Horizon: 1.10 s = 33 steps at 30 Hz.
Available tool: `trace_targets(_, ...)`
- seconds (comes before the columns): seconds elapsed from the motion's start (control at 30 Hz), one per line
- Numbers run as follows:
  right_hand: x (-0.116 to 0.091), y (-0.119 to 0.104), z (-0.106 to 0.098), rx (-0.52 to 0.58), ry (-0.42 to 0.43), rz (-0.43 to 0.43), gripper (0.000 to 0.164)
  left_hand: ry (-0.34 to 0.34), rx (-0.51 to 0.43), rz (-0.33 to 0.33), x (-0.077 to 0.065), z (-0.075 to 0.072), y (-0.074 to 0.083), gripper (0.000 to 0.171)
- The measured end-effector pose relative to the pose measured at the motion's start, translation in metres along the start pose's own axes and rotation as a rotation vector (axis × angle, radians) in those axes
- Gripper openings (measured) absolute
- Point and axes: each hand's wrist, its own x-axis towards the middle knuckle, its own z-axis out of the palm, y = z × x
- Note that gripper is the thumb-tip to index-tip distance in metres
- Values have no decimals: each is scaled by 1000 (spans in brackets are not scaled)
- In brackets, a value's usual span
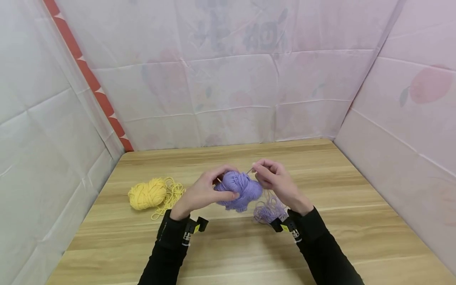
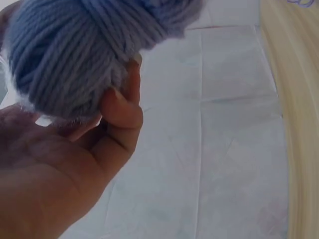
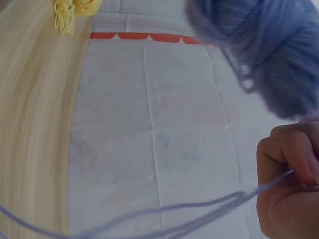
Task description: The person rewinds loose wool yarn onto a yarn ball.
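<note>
A purple yarn ball (image 1: 236,188), wound in an uneven bundle, is gripped by my left hand (image 1: 208,188) over the middle of the table. In the left wrist view, the fingers of that hand curl round one end of the ball (image 2: 65,59). My right hand (image 1: 276,180), just right of the ball, pinches a strand of purple yarn (image 1: 250,170) between thumb and fingers. The right wrist view has this strand (image 3: 219,206) running out of the curled right hand (image 3: 289,174) in loose lengths. Below the right hand lies a loose heap of purple yarn (image 1: 268,209).
On the left of the wooden table (image 1: 221,253) sits a yellow yarn ball (image 1: 147,194) with a loose tangle of yellow yarn (image 1: 172,196) against its right side. Pale sheets (image 1: 228,87) hang behind and at both sides, one with a red strip (image 1: 89,77).
</note>
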Motion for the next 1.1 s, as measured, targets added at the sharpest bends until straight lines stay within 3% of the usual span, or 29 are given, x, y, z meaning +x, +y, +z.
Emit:
trace_targets(0.23,-4,-6,3,-52,-13,-55,20,130,73,-79,3,0,-3,49)
trace_targets(0.47,-7,-8,7,-81,-26,-109,19,252,85,-143,5,1,-4,49)
trace_targets(0.77,-11,-13,17,-214,-42,-104,22,405,-78,-199,7,2,-6,50)
trace_targets(1.1,-10,-8,24,-316,-91,-90,22,545,-256,-110,7,-1,-4,47)
